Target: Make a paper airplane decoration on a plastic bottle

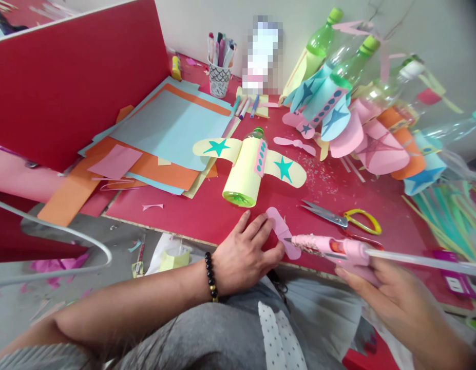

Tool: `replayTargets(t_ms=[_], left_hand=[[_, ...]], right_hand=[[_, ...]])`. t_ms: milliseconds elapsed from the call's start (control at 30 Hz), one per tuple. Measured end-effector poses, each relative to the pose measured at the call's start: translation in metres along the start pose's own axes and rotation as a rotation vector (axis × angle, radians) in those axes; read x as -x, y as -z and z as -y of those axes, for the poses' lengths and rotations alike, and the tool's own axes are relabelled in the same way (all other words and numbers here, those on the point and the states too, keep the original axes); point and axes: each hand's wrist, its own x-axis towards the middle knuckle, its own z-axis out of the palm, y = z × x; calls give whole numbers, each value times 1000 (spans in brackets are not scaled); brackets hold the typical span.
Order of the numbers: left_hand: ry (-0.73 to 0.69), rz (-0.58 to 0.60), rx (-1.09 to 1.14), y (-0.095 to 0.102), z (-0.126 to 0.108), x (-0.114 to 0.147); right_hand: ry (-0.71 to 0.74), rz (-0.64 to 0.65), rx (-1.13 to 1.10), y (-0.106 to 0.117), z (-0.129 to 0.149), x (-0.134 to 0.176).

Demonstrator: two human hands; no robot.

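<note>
My right hand (392, 293) is wrapped round a pink hot glue gun (338, 249) with a clear glue stick (422, 262) running out of its back. The nozzle points left onto a pink rounded paper strip (283, 231) lying near the table's front edge. Beside that strip rests my left hand (247, 249), fingers stretched out, fingertips on or very near the paper. Just beyond stands a small plastic bottle wrapped in yellow paper (241, 172), with yellow wings bearing green stars and a pink dotted strip. A pink paper propeller shape (294, 145) lies to its right.
Yellow-handled scissors (343, 220) lie right of the bottle. Finished bottle planes (326, 108) crowd the back right. Coloured paper sheets (176, 123) are stacked at left, near a cup of pens (219, 77). A red board (79, 77) stands at far left; a white cable (102, 252) curves below.
</note>
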Motion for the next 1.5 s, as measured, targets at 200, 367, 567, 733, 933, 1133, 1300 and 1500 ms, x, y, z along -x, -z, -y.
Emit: replayTargets(t_ms=[200,367,567,733,933,1133,1300,1500], left_hand=[[-9,4,-7,-2,1,0],[-7,17,-11,-2,1,0],[-9,21,-13,-2,1,1],[-10,14,-11,-2,1,1],[-12,15,-15,-2,1,1],[-14,8,-13,-3,1,1],[-13,11,-20,-3,1,1],[-14,14,-23,-3,1,1]], right_hand=[[-4,22,-12,-2,1,1],[-1,42,-6,-4,2,1],[17,100,4,2,-1,-2],[64,140,64,10,-13,-7],[179,121,144,14,-20,-12],[271,27,238,17,-14,-15],[244,2,258,17,-14,-14],[-10,-13,58,26,-28,-14]])
